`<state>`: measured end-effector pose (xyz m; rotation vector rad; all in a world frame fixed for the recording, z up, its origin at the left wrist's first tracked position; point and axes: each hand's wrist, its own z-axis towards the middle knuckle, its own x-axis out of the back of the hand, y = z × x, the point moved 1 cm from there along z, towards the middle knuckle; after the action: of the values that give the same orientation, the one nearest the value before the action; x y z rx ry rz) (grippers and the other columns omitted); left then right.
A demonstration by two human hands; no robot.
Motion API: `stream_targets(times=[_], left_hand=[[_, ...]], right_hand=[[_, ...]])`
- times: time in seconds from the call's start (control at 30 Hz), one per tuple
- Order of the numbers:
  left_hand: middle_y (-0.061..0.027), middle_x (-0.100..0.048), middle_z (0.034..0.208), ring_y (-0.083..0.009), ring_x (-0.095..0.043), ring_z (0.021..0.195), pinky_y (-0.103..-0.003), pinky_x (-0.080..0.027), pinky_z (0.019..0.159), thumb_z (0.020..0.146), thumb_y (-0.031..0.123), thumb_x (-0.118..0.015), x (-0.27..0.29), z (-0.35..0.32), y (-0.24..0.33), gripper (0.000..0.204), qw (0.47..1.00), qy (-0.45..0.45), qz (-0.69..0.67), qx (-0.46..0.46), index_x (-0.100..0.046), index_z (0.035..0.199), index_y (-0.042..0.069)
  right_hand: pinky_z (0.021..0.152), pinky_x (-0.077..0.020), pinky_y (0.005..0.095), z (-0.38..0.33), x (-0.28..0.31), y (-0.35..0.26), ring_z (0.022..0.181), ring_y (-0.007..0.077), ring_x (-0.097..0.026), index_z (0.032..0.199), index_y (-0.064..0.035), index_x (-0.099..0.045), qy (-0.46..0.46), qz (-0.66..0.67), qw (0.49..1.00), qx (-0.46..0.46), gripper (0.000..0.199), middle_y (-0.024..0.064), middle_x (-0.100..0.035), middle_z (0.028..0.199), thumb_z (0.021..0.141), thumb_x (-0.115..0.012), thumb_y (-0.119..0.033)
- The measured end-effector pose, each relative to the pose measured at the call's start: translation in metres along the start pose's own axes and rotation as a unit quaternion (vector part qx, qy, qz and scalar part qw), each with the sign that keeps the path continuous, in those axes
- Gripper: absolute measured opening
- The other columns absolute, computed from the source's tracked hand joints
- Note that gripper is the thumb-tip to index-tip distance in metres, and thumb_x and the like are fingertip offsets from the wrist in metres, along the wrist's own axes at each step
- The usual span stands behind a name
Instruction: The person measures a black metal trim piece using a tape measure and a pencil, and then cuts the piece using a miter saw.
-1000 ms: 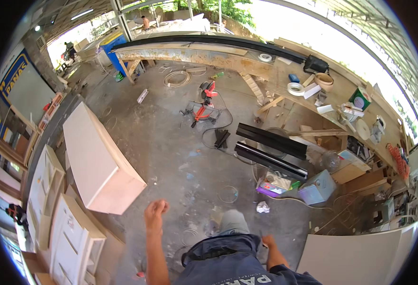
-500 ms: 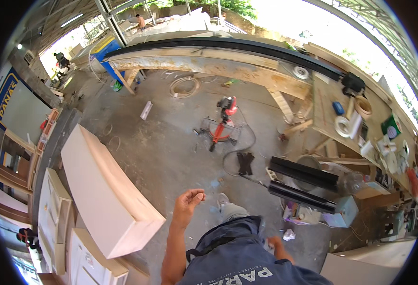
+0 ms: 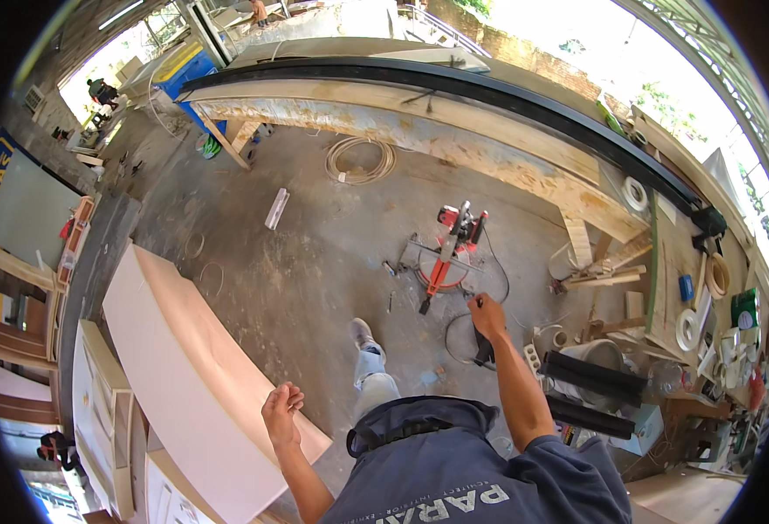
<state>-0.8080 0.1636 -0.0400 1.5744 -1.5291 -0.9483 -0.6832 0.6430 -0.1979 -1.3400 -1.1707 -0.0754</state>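
The person is mid-stride across a workshop floor (image 3: 315, 262), and both hands are bare of any tool as far as the view shows. The right hand (image 3: 487, 314) is raised forward with fingers curled into a loose fist; whether it pinches something small I cannot tell. The left hand (image 3: 281, 409) is also loosely curled, holding nothing visible, and hangs just over the near edge of a long white panel (image 3: 192, 384).

The thing nearest the right hand is a red saw (image 3: 450, 253), standing on the floor just ahead and slightly to the left of that hand. Its long axis runs from near-left to far-right, roughly along the line of the reaching forearm. A black cable (image 3: 467, 336) loops on the floor beneath the hand. The right hand is clearly the nearer of the 2 to the saw; the left is well apart from it.

The panel lies slantwise on the person's left, its long edge running away toward the upper left. To the right, 2 black tubes (image 3: 590, 393) lie beside a cluttered bench (image 3: 664, 288). A long plank table (image 3: 454, 144) closes off the far side, with a hose coil (image 3: 360, 160) under it. Open floor remains between the panel and the saw, where the leading foot (image 3: 363, 334) steps
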Motion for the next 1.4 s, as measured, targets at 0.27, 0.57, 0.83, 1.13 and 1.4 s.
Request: stream_targets(times=[0.27,0.57,0.83,1.13,1.4], left_hand=[[-0.007,-0.069,0.093,-0.015,-0.065,0.083,-0.027,-0.05,0.075,0.096,0.022,-0.066,-0.092,0.209,0.146,0.024,0.989,-0.094,0.095,-0.06,-0.068,0.107,0.001],[-0.0063,-0.07,0.095,-0.0133,-0.066,0.086,-0.027,-0.052,0.082,0.096,0.018,-0.067,-0.272,0.382,0.271,0.022,0.934,-0.313,0.118,-0.125,-0.069,0.108,0.0],[-0.0065,-0.072,0.093,-0.0158,-0.068,0.085,-0.029,-0.052,0.078,0.096,0.021,-0.066,-0.391,0.526,0.308,0.023,0.907,-0.392,0.116,-0.096,-0.069,0.108,0.002],[-0.0055,-0.072,0.094,-0.0206,-0.071,0.088,-0.036,-0.054,0.076,0.095,0.024,-0.063,-0.456,0.753,0.353,0.019,0.956,-0.288,-0.019,0.054,-0.067,0.105,0.009],[-0.008,-0.057,0.109,-0.0282,-0.062,0.098,-0.045,-0.052,0.086,0.088,0.039,-0.071,-0.551,0.968,0.373,0.064,0.968,-0.186,0.004,0.169,-0.041,0.14,0.017]], right_hand=[[0.09,-0.0518,0.0513,-0.038,-0.136,0.067,0.102,0.0476,-0.064,0.095,0.003,-0.07,-0.134,-0.162,0.957,-0.198,0.045,0.03,-0.068,0.103,0.085,-0.059,-0.04],[0.091,-0.0522,0.0519,0.002,-0.189,-0.029,0.106,0.0466,-0.065,0.097,0.0047,-0.072,-0.086,-0.099,0.883,-0.451,0.037,0.028,-0.069,0.106,0.087,-0.054,-0.027],[0.095,-0.0496,0.0496,0.23,-0.197,-0.173,0.113,0.0431,-0.063,0.113,0.0061,-0.063,0.06,-0.021,0.914,-0.402,0.042,0.0321,-0.066,0.112,0.089,-0.055,-0.027],[0.075,-0.0506,0.0305,0.456,-0.144,-0.358,0.078,0.0165,-0.065,0.104,0.0024,-0.067,0.223,0.341,0.897,-0.171,0.028,0.0096,-0.07,0.087,0.087,-0.065,-0.02],[0.049,-0.0444,0.0325,0.606,-0.107,-0.419,0.052,0.0136,-0.054,0.074,-0.0013,-0.061,0.347,0.455,0.777,-0.264,0.041,0.0037,-0.057,0.064,0.087,-0.074,-0.039]])
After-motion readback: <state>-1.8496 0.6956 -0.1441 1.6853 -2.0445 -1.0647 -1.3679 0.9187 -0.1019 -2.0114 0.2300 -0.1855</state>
